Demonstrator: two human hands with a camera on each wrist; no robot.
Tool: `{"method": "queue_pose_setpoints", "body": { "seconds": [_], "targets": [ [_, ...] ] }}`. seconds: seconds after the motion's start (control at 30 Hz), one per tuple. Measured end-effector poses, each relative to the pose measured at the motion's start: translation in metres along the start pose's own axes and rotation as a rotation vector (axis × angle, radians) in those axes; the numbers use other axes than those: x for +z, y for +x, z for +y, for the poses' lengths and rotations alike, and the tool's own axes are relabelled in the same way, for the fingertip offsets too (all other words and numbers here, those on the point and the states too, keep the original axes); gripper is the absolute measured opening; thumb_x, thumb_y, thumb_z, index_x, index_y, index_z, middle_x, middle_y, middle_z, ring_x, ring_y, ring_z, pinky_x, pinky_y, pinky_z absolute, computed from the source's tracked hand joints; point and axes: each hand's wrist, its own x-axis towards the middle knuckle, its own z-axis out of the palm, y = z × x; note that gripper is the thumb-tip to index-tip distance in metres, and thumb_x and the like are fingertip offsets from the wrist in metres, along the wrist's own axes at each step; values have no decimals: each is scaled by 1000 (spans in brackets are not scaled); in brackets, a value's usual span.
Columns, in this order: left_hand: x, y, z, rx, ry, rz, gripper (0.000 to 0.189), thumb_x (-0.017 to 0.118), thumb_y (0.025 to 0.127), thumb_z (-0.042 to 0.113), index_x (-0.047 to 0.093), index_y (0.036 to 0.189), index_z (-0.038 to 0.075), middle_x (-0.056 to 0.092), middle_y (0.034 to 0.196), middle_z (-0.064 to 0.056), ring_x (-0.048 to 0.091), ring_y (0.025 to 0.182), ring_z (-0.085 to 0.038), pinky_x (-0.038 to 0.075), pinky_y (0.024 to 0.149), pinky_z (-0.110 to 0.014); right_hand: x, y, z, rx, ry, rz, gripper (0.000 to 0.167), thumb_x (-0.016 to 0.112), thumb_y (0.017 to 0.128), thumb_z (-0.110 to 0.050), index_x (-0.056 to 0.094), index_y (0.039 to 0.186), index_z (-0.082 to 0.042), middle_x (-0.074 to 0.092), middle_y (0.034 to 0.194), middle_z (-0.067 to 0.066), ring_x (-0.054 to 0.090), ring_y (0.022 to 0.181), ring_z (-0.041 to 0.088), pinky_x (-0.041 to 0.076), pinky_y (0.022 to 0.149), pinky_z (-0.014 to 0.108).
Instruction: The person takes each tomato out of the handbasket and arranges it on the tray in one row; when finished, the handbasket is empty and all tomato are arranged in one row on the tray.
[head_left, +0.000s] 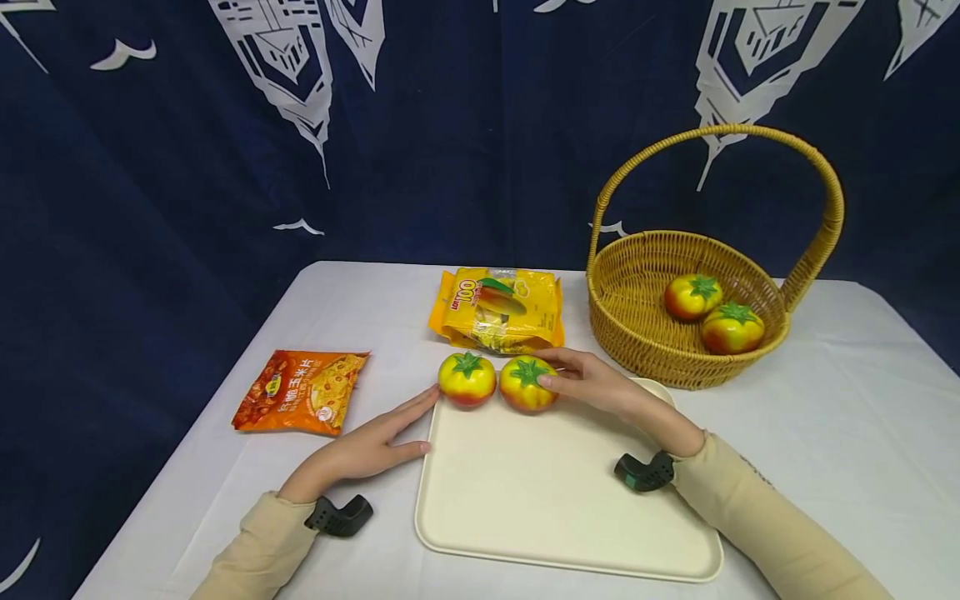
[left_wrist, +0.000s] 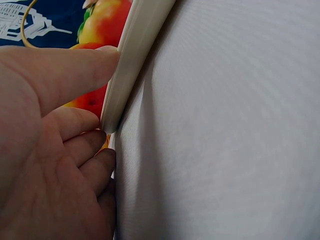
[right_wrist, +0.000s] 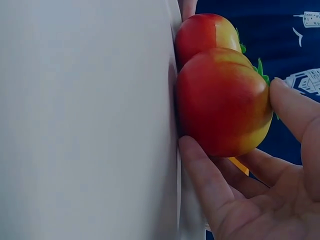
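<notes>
Within basket [head_left: 637, 350] and on tray [head_left: 562, 492], two tomatoes [head_left: 521, 394] each

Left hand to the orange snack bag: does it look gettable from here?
Probably yes. The left hand rests at the left edge of the tray, the orange snack bag lies nearby, and only white cloth shows between them.

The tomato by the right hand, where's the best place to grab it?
Probably hold the tomato round its fat middle, coming from the right or above: it's round, its leaves face up, and another tomato sits close on its left.
</notes>
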Motion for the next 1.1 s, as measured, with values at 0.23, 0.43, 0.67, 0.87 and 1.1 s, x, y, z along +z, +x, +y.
{"method": "queue_pose_setpoints", "body": {
  "seconds": [0.23,0.43,0.67,0.87,1.1],
  "targets": [
    [-1,0,2,6,-4,-8,67,56,95,28,21,149,9,13,154,-4,14,138,-22,17,109,-44,4,0,2,9,4,43,55,58,95,-29,43,137,2,46,130,22,50,114,32,45,92,37],
    [-2,0,2,6,-12,-11,67,56,95,28,21,149,8,13,154,-4,13,139,-22,17,109,-44,7,0,0,23,3,57,55,57,95,-30,42,137,3,45,132,22,50,113,32,48,87,36],
    [-1,0,2,6,-10,-9,67,56,95,28,21,149,8,13,154,-5,13,138,-22,17,109,-44,8,0,-2,23,-52,87,53,56,95,-32,45,136,0,47,131,19,52,110,30,50,83,35],
    [-1,0,1,6,-9,-9,67,56,95,29,21,149,8,13,154,-4,13,138,-22,17,109,-44,6,-3,-2,3,-48,72,54,56,95,-30,43,137,2,48,128,22,55,107,31,49,85,37],
    [0,1,1,3,-6,-6,67,55,96,29,21,149,9,13,154,-4,13,138,-21,17,109,-44,-4,-8,-8,-35,-1,28,52,56,96,-22,40,136,6,48,128,26,56,107,33,52,82,38]
  ]
}}
